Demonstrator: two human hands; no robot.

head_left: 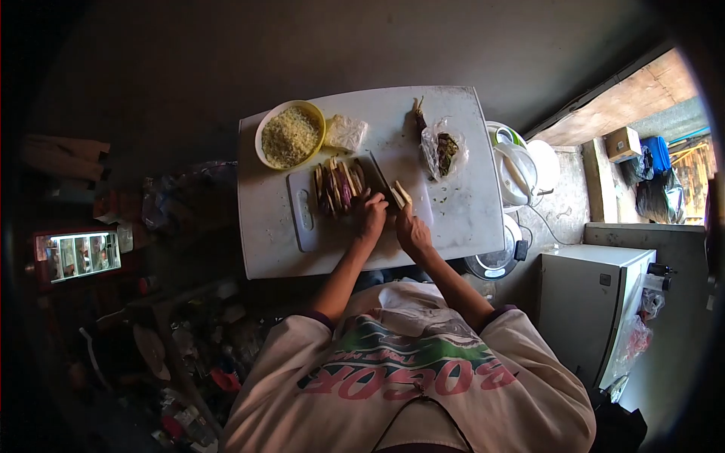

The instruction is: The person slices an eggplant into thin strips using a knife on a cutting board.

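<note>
A white cutting board (pixel 304 238) lies on the table in front of me. My right hand (pixel 413 231) is closed at the near end of a knife (pixel 384 175), whose dark blade points away from me over the board. Pale cut eggplant strips (pixel 402 194) lie against the blade's right side, just beyond my right fingers. My left hand (pixel 372 219) is closed left of the blade, its fingertips bent down; what they pinch is mostly hidden. Left of it, several purple-and-cream eggplant pieces (pixel 335 189) lie side by side on the board.
A yellow bowl (pixel 322 127) of pale shredded-looking food stands at the table's back left, beside a wrapped white block (pixel 347 134). Back right are a whole eggplant (pixel 419 119) and a clear plastic bag (pixel 434 155) with dark leafy contents. Appliances (pixel 516 174) stand beyond the table's right edge.
</note>
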